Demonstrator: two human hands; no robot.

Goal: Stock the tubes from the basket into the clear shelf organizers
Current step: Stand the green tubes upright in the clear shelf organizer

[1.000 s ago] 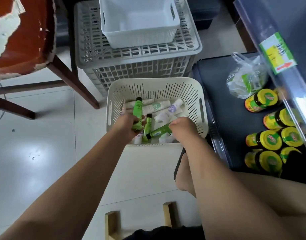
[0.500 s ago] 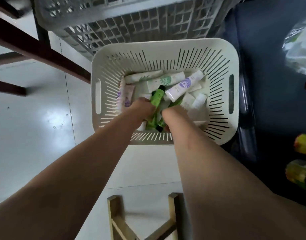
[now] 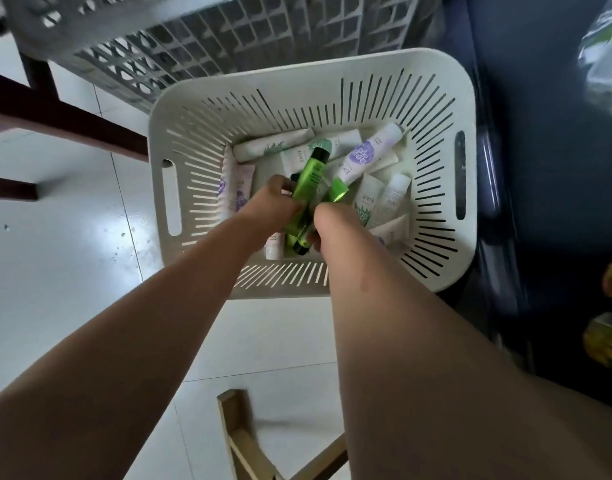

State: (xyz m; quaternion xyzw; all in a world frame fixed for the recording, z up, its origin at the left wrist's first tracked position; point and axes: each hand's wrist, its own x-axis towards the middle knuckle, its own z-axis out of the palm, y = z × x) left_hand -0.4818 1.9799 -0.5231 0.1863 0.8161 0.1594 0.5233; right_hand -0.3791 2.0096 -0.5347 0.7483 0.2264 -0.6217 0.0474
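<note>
Basket (image 3: 436,84): cream-white plastic with slotted walls and 2 handle cut-outs; stood on the white tile floor (image 3: 55,271), touching the dark shelf (image 3: 546,150) at the right.
Tubes, location: all lay inside the basket or were held just above its bottom.
Green tube (image 3: 311,176): translucent bright green body with a black cap, the cap pointed away from the person.
Second green tube (image 3: 337,195): same green; flat crimped end raised, black cap down near the wrists, crossing the 1st tube.
White tubes (image 3: 384,199): a loose pile of pale tubes with white caps.
Purple-marked tube (image 3: 365,154): white, with a round purple flower emblem.
Leaf-marked tube (image 3: 271,147): white, with a green leaf print.
Writing: small print showed on several tubes but was too blurred to read.
Left hand (image 3: 271,206): fingers curled round the green tube.
Right hand (image 3: 328,226): fingers curled against the second green tube, gripping it.
Surroundings: a grey lattice crate (image 3: 228,43) stood behind the basket; blurred yellow-green jars (image 3: 609,342) sat on the shelf.
</note>
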